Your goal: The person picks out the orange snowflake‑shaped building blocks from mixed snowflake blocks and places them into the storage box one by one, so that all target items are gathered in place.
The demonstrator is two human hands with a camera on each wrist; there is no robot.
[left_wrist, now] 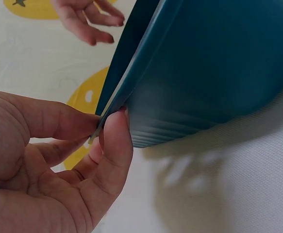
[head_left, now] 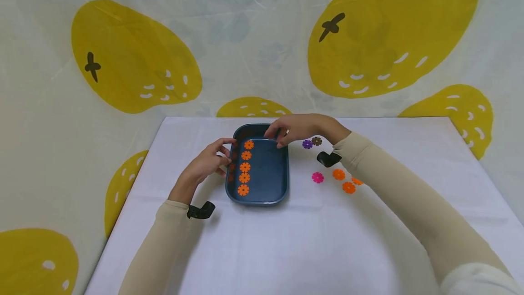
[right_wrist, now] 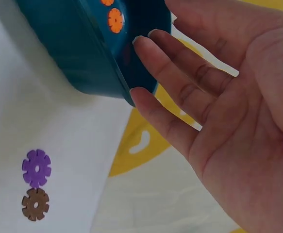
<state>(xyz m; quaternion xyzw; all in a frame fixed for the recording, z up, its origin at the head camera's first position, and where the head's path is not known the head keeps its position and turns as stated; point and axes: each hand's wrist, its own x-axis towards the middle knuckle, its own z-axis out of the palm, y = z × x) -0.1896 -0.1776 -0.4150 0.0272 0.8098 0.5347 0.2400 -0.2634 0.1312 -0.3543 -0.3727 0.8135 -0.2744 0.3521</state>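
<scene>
A dark blue rectangular tray (head_left: pixel 270 172) sits mid-table with a column of several orange flower-shaped discs (head_left: pixel 244 167) along its left side. My left hand (head_left: pixel 224 153) pinches the tray's left rim between thumb and finger; the left wrist view shows this grip (left_wrist: pixel 106 124) on the tray (left_wrist: pixel 214 63). My right hand (head_left: pixel 275 136) hovers at the tray's far right corner with fingers straight, holding nothing. In the right wrist view its fingertips (right_wrist: pixel 142 42) lie at the tray (right_wrist: pixel 78 43) rim beside an orange disc (right_wrist: pixel 115 19).
Loose discs lie on the white cloth to the right of the tray: a purple one (head_left: pixel 307 144) and a brown one (head_left: pixel 316 140), a pink one (head_left: pixel 317 177), and orange ones (head_left: pixel 349 187). A yellow-patterned sheet hangs behind the table.
</scene>
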